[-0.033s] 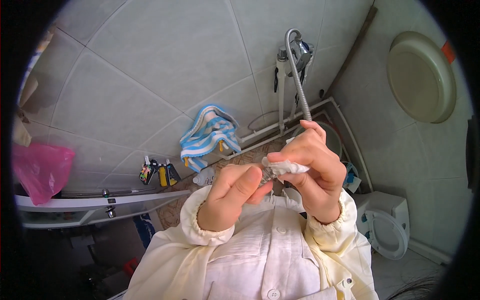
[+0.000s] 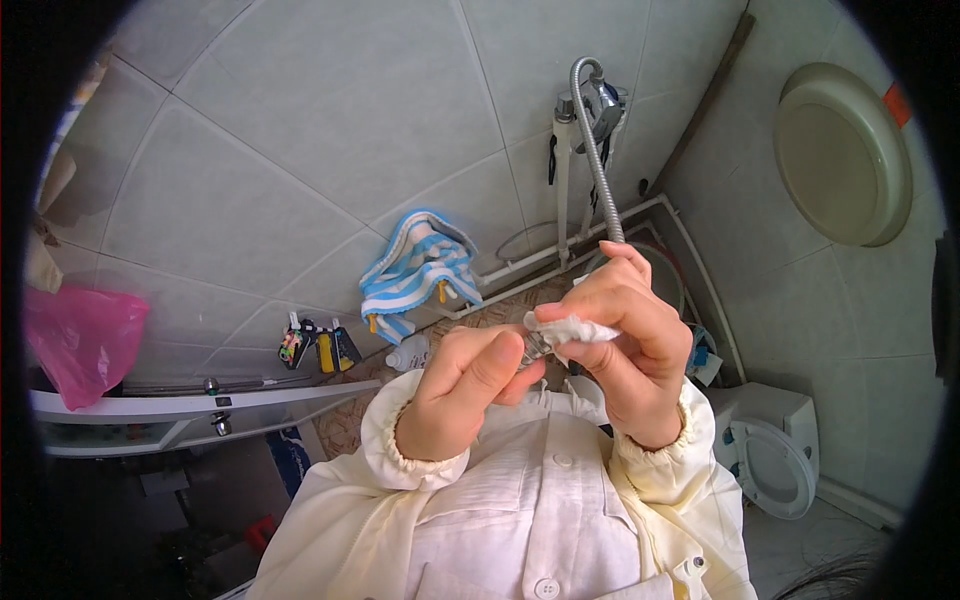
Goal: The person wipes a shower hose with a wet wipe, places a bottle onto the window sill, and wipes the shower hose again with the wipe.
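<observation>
Close in front of my chest, my left hand (image 2: 462, 382) is closed around a ribbed silver metal piece (image 2: 535, 347), most of it hidden by the fingers. My right hand (image 2: 638, 345) pinches a crumpled white tissue (image 2: 572, 330) between thumb and fingers. The tissue presses against the exposed end of the metal piece. Beyond the right hand, a flexible metal shower hose (image 2: 600, 175) hangs from a wall faucet (image 2: 602, 105) and passes out of sight behind the raised fingers. Whether the hose joins the metal piece is hidden.
A blue-and-white striped cloth (image 2: 418, 265) hangs on the tiled wall ahead. At the left are a pink plastic bag (image 2: 88, 340) and a white-edged door frame (image 2: 290, 396). The toilet (image 2: 775, 465) stands at right, below a wall-hung basin (image 2: 835, 155). White pipes (image 2: 690, 255) line the corner.
The tissue's free end has shifted slightly between my right thumb and fingers, and a little more of the metal shows. Both hands stay in nearly the same place.
</observation>
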Available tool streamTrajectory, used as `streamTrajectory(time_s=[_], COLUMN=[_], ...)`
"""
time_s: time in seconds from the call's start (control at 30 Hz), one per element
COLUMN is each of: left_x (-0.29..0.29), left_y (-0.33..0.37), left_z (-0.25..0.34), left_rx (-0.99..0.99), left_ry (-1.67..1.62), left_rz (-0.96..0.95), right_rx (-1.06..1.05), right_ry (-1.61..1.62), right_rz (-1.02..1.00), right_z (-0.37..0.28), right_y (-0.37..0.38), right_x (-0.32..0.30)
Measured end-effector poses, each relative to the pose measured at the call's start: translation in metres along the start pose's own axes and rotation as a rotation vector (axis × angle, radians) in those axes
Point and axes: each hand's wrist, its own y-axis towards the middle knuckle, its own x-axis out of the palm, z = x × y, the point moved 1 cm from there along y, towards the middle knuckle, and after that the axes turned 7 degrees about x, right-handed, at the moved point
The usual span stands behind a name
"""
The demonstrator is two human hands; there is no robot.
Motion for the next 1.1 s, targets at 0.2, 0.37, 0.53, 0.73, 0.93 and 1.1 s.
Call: streamTrajectory(time_s=[0.2,0.37,0.53,0.73,0.93,1.1], left_x=[0.004,-0.002,-0.005,-0.002,-0.005,-0.013], left_y=[0.003,0.001,-0.001,-0.002,-0.005,-0.004], left_z=[0.002,-0.001,0.002,0.005,0.006,0.004], left_rx=[-0.021,-0.037,-0.039,0.0,-0.037,-0.014], left_ry=[0.034,-0.017,-0.092,-0.07,-0.068,-0.007], left_rz=[-0.017,0.0,0.016,0.045,0.003,-0.106], right_rx=[0.397,0.339,0.236,-0.01,-0.066,-0.274], right_ry=[0.578,0.829,0.593,0.226,0.096,-0.178], right_rz=[0.158,0.239,0.167,0.051,0.011,-0.026], right_z=[-0.001,0.005,0.004,0.01,0.006,0.007], right_y=[0.0,0.0,-0.004,-0.012,-0.004,0.001], right_x=[0.014,0.01,0.01,0.007,0.003,0.0])
